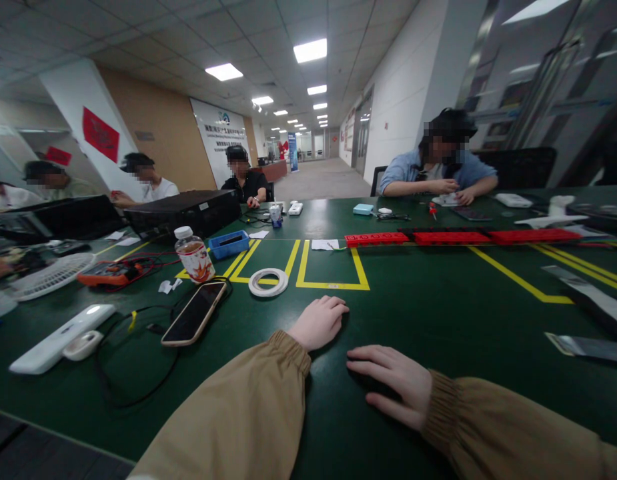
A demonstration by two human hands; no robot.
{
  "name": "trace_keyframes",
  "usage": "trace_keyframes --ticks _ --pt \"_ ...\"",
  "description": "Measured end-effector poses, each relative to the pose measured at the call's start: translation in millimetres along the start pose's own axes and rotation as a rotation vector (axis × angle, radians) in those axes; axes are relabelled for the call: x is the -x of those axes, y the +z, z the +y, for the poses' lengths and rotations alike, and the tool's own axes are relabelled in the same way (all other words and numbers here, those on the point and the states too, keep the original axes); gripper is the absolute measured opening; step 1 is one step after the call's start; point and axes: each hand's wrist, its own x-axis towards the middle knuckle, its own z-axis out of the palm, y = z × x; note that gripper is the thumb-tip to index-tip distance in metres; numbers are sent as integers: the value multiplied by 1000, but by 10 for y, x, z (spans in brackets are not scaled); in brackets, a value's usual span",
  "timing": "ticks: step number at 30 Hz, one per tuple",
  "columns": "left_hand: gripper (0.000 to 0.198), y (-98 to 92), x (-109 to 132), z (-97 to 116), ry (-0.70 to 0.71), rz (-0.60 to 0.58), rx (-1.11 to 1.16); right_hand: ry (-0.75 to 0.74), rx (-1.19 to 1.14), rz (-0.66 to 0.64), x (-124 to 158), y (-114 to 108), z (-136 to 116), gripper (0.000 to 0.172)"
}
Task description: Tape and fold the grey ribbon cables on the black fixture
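My left hand lies palm down on the green table, its fingers stretched forward and holding nothing. To its right rests my right hand, flat with fingers spread, also holding nothing. The two hands are apart. A roll of white tape sits a little beyond my left hand. Farther left is a phone with its screen dark. Past my hands, yellow tape lines mark a box shape on the tabletop.
A bottle, a blue tray, an orange multimeter and cables stand left. Red power strips run across the back. Flat metallic strips lie right. A person sits across the table; several others sit far left.
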Motion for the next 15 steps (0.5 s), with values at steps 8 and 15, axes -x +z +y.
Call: trace_keyframes --ticks 8,15 --pt "27 -19 10 10 -4 6 2 21 -12 -43 -7 -13 13 42" --pt "26 -13 6 6 6 0 7 171 35 -79 40 -114 256 50"
